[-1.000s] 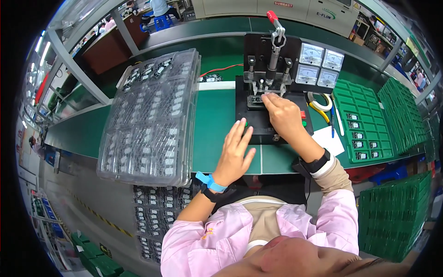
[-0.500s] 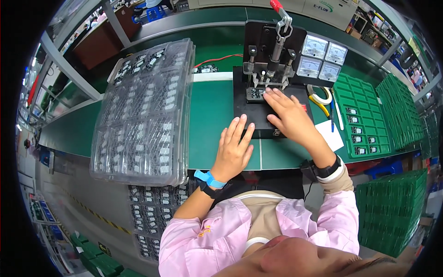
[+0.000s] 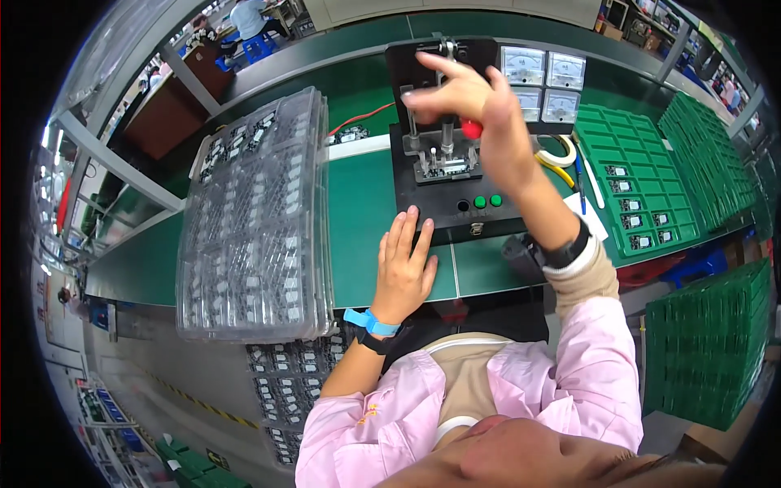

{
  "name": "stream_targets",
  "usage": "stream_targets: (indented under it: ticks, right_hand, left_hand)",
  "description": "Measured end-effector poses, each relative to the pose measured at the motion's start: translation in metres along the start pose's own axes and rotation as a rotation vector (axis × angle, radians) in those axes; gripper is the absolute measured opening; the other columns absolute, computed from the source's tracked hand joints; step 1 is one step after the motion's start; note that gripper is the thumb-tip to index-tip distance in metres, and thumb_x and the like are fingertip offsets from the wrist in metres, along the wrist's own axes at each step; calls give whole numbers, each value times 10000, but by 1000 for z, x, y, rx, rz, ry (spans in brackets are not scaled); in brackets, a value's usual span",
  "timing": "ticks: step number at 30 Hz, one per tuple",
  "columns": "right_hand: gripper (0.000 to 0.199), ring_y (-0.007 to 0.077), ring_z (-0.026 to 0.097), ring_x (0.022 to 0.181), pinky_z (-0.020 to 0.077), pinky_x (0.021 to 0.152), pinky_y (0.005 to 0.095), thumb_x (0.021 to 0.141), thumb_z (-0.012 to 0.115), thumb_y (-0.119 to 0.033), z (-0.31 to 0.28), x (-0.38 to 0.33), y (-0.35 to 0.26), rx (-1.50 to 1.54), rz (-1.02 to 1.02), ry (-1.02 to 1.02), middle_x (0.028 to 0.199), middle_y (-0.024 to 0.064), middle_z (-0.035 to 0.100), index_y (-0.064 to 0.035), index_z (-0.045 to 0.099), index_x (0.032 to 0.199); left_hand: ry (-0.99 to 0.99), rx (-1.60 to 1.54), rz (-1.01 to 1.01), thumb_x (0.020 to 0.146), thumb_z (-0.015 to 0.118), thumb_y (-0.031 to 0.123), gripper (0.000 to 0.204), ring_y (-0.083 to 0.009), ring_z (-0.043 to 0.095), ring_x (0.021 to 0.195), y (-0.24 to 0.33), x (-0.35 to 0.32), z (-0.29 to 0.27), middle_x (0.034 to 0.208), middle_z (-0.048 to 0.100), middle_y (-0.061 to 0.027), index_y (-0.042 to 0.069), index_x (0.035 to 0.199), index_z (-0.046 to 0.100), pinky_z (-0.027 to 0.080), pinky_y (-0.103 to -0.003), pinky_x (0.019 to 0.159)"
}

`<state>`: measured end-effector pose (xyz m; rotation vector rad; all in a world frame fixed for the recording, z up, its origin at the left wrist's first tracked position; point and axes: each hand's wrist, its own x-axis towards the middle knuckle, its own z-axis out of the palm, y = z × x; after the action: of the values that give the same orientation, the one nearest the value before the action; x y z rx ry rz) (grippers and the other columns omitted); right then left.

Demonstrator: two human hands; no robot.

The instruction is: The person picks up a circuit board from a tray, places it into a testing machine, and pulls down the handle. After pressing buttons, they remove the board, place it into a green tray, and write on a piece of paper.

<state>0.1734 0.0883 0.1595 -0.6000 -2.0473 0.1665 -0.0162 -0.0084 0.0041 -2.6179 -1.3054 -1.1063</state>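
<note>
A black test fixture (image 3: pixel 435 213) with a lever press stands on the green bench in front of me. My right hand (image 3: pixel 484 110) is over the press, fingers spread and slightly blurred, beside the lowered lever's red handle end (image 3: pixel 470 128); whether it touches the lever I cannot tell. Under the press, a small circuit board (image 3: pixel 446 169) sits in the fixture's nest, partly covered. My left hand (image 3: pixel 404 272) lies flat with its fingers apart, fingertips at the fixture's near left edge. Green push buttons (image 3: pixel 480 202) show on the fixture's front.
Clear plastic trays (image 3: pixel 248 236) of circuit boards are stacked at left. Panel meters (image 3: pixel 543 85) stand right of the press. Beyond are a tape roll (image 3: pixel 572 151), a blue pen (image 3: pixel 580 175), a green tray (image 3: pixel 674 191) with several boards, and stacked green trays (image 3: pixel 706 154).
My right hand has gone from the board in the nest up to the press. The lever has swung down from upright, and the press is lower over the board. My left hand stays near the fixture.
</note>
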Motion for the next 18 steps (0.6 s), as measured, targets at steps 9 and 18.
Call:
stream_targets:
  ticks: [9,18]
  right_hand:
    - [490,252,438,1257,139,973,610,916,539,-381,5,-159,3,-671,544,117,1143,38,629,-124,515,1333]
    - [574,242,399,1274,145,980,528,863,534,-475,46,-162,-38,-799,460,-87,1247,43,542,-136,534,1326]
  left_hand:
    - [-7,-15,-4,764,678,64,660,-363,337,1344,-2,1,1,1473,334,-183,63,1378,434,331,-479,1027]
    - [-2,19,-11,764,679,65,561,-353,405,1273,2,8,-4,1444,378,-189,40,1300,516,357,-466,986]
